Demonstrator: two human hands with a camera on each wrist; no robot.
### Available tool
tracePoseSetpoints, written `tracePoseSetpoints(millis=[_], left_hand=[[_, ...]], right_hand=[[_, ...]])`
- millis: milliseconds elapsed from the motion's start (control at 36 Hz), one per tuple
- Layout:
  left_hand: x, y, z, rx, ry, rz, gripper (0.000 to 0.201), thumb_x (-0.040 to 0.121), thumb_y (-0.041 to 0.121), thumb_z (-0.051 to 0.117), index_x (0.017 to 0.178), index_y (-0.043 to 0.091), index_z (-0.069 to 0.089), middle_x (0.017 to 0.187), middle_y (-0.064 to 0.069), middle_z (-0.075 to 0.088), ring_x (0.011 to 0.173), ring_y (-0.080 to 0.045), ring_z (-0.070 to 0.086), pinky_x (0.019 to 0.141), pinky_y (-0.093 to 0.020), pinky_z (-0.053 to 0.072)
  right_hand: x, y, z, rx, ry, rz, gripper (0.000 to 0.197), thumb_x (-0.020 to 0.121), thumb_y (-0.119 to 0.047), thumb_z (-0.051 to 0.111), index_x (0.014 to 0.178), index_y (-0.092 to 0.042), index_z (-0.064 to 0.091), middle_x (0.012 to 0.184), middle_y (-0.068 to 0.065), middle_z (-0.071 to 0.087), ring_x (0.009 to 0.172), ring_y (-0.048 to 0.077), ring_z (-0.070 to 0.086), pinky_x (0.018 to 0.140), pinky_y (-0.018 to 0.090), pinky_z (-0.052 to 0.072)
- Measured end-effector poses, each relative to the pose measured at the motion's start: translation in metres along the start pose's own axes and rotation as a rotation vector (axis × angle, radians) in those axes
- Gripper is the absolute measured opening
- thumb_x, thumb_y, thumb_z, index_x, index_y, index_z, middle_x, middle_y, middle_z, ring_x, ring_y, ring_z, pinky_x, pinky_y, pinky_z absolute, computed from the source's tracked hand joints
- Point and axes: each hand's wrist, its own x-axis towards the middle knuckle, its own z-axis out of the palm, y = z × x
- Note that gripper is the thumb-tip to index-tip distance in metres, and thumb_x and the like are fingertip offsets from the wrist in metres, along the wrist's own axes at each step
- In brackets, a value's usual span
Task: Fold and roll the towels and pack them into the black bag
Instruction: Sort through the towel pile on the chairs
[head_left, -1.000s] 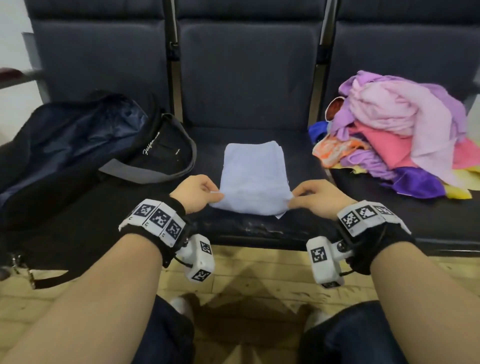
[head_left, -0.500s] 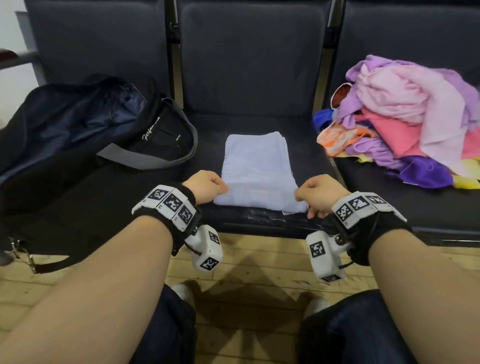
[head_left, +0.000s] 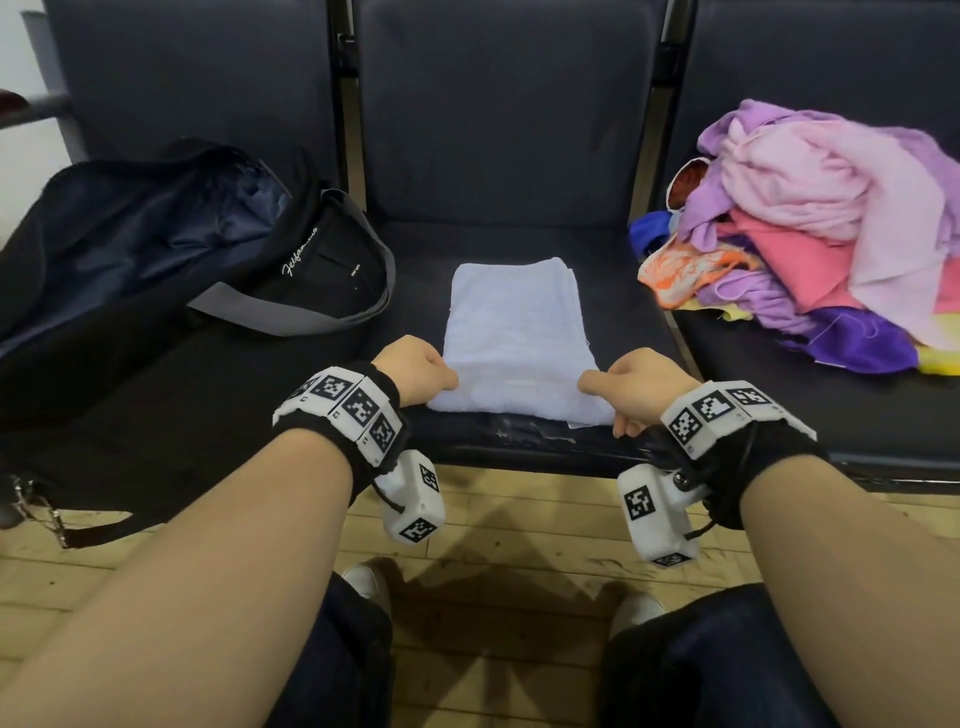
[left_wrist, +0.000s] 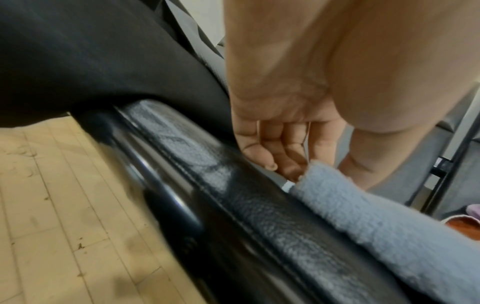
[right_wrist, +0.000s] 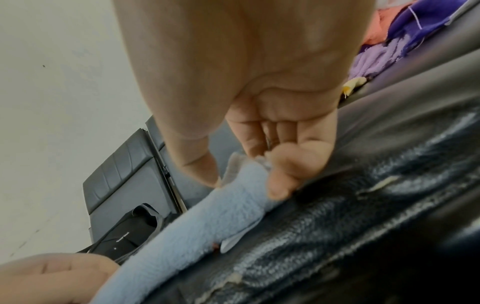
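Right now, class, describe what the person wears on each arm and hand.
Both forearms are bare. Each wrist has a black band with white blocks printed with black square codes, and a white camera box hanging beneath on a black cable. The hands are gloveless.

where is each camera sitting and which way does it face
Head: worn on the head, looking forward and down at the folded towel on the middle seat; both forearms show.
Left wrist: under the wrist, looking along the left hand.
Right wrist: likewise, along the right hand pinching the towel's corner.
All three views share the towel.
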Motion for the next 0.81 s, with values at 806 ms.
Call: tracePoseSetpoints(millis=[806], left_hand=[[-0.017, -0.002, -0.004, 0.324, -0.112, 0.209, 0.021, 0.069, 0.029, 0.077, 0.088, 0.032, 0.069, 0.114, 0.004, 0.049, 0.104, -0.021, 0.052, 0.093, -0.040, 0.050]], right_hand=[[-0.015, -0.016, 0.001, -0.628, -0.047, -0.185, 0.031, 0.082, -0.023, 0.068, 0.112, -0.014, 0.069, 0.113, 0.007, 0.064, 0.103, 0.026, 0.055, 0.082, 0.030, 0.035]])
